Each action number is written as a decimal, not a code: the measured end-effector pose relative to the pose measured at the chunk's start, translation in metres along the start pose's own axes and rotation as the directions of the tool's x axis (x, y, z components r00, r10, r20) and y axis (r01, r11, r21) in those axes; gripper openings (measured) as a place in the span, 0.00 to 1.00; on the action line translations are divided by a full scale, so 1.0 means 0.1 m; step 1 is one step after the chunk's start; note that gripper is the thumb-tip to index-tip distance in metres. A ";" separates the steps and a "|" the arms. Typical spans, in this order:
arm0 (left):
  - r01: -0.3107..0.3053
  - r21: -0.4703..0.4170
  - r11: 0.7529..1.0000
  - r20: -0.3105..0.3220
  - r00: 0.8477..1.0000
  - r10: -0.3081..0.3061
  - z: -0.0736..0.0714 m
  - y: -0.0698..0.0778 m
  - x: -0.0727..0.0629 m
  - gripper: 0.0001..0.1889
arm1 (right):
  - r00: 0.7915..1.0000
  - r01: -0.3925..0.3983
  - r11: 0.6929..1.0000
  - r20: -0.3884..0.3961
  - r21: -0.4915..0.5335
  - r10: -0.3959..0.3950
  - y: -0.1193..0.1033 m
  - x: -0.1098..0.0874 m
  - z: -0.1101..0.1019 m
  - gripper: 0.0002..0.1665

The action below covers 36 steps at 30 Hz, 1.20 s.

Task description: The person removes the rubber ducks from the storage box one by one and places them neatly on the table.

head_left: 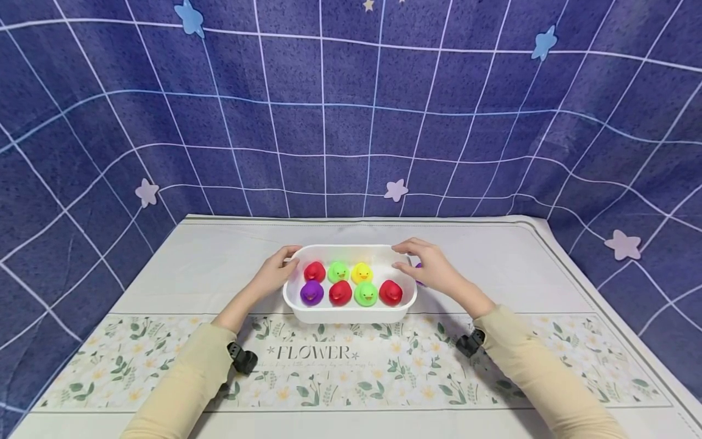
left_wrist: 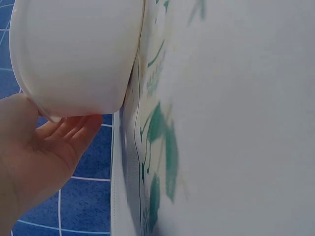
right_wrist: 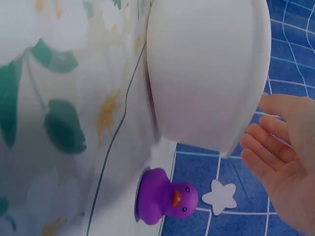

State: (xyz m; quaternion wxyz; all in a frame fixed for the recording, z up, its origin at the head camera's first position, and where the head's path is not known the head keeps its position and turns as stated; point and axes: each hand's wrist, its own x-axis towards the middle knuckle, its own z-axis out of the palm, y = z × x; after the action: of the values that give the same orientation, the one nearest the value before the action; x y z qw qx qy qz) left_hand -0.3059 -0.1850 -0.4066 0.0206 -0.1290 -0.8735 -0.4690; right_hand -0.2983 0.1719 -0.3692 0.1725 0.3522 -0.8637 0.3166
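A white oblong tub (head_left: 351, 314) stands at the middle of the table, holding two rows of rubber ducks. The back row has a red duck (head_left: 314, 272), a green duck (head_left: 338, 272) and a yellow duck (head_left: 362, 272). In front sit a purple duck (head_left: 311, 293), red ducks (head_left: 340, 294) and a green duck (head_left: 366, 294). My left hand (head_left: 273, 271) grips the tub's left end, its fingers along the outer wall. At the right end, my right hand (head_left: 430, 265) hovers with loosely bent fingers around the rim. Another purple duck (right_wrist: 165, 196) lies outside the tub, mostly hidden by that hand in the head view.
A white cloth with a floral band (head_left: 312, 352) covers the table. Behind and at both sides hangs a blue grid-patterned curtain (head_left: 351, 128) with stars. Black wrist cameras (head_left: 470, 342) sit under both sleeves.
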 end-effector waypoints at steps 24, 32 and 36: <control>-0.005 -0.002 1.000 -0.011 1.000 0.005 0.01 0.01 -0.02 0.21 | 0.996 -0.022 0.995 0.084 0.096 0.014 -0.13 0.13 0.27 0.22; -0.007 -0.009 1.000 -0.012 1.000 0.006 0.00 0.02 -0.02 0.20 | 0.996 0.006 0.993 0.093 0.118 -0.017 -0.15 0.20 0.34 0.22; -0.015 -0.001 1.000 -0.017 1.000 0.015 0.01 0.02 -0.02 0.20 | 0.993 0.017 0.992 0.111 0.123 -0.031 -0.16 0.24 0.38 0.22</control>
State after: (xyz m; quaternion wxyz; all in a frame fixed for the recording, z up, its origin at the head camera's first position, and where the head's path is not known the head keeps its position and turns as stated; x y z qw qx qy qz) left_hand -0.3036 -0.1837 -0.4060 0.0314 -0.1315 -0.8720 -0.4704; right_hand -0.3064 0.1254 -0.3778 0.1054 0.3900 -0.8468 0.3460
